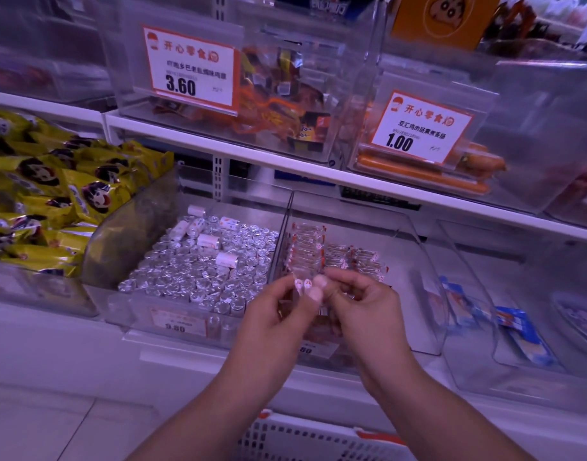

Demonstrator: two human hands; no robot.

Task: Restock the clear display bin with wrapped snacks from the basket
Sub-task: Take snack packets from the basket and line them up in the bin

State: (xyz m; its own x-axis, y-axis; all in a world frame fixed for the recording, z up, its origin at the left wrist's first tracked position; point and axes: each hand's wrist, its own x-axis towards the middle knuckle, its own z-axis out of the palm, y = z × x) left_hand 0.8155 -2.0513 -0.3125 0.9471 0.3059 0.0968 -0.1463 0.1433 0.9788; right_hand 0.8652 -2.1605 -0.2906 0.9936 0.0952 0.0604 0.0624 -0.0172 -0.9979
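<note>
The clear display bin [415, 261] stands on the lower shelf in the middle, with rows of clear-wrapped snacks with red-and-white ends [338, 252] along its left and back. Over the bin's front, my left hand [282, 314] and my right hand [365, 307] meet. Both pinch a small stack of the same wrapped snacks [305, 282] between thumbs and fingertips. The white slotted basket [305, 437] with an orange handle lies below my forearms at the bottom edge; its contents are hidden.
Left of the bin is a clear bin of silver foil rolls [199, 267], then yellow snack bags [52, 194]. Right are clear bins with blue packets [518, 331]. The white upper shelf [285, 161] carries bins with price tags 3.60 and 1.00.
</note>
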